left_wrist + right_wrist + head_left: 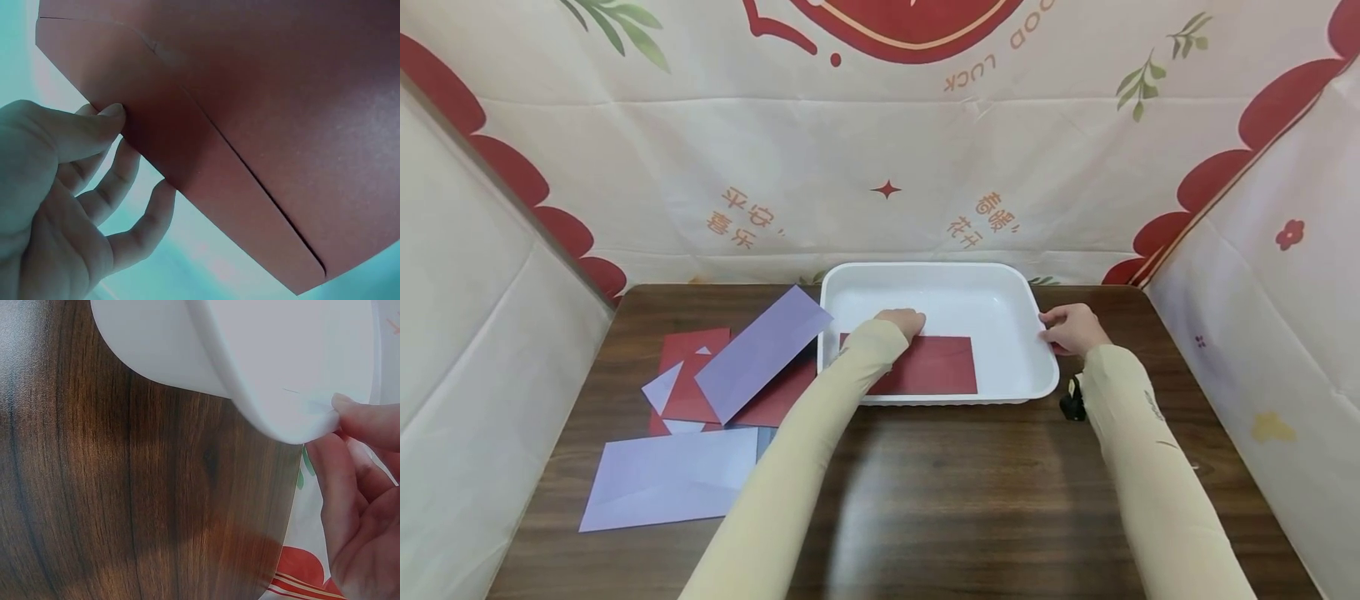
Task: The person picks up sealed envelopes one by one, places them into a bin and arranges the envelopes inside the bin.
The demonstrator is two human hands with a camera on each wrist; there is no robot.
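Note:
My left hand (901, 321) reaches into a white plastic tray (1000, 333) and pinches the edge of a red envelope (936, 367). In the left wrist view the thumb lies over the flap side of the envelope (250, 125), with the other fingers behind its edge. The envelope is within the tray's near left part, partly covered by my sleeve. My right hand (1073, 327) grips the tray's right rim, its thumb on the inner side and the fingers below, as the right wrist view shows.
Left of the tray lie several envelopes: a lilac one (763, 354) leans toward the tray rim, another lilac one (670, 479) lies nearer me, and red ones (696, 371) lie beneath. A small black object (1072, 400) shows by my right wrist. Printed cloth (880, 225) walls the brown table.

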